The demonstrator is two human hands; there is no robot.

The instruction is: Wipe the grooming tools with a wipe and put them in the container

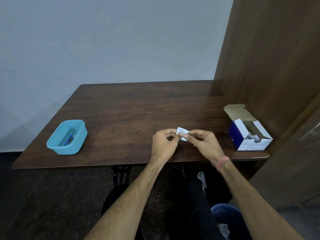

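Both my hands hold a small white wipe packet (182, 133) above the front middle of the brown table (138, 108). My left hand (164, 144) pinches its left edge, and my right hand (204, 144) pinches its right edge between thumb and finger. A light blue plastic container (58, 146) stands at the table's front left. Inside it lie grooming tools (70, 138), one with a blue handle and a dark metal one.
An open blue and white cardboard box (249, 137) with packets inside sits at the table's right edge, beside a wooden panel (270, 58). A grey wall stands behind the table. Below the front edge are my legs and a white controller (202, 179).
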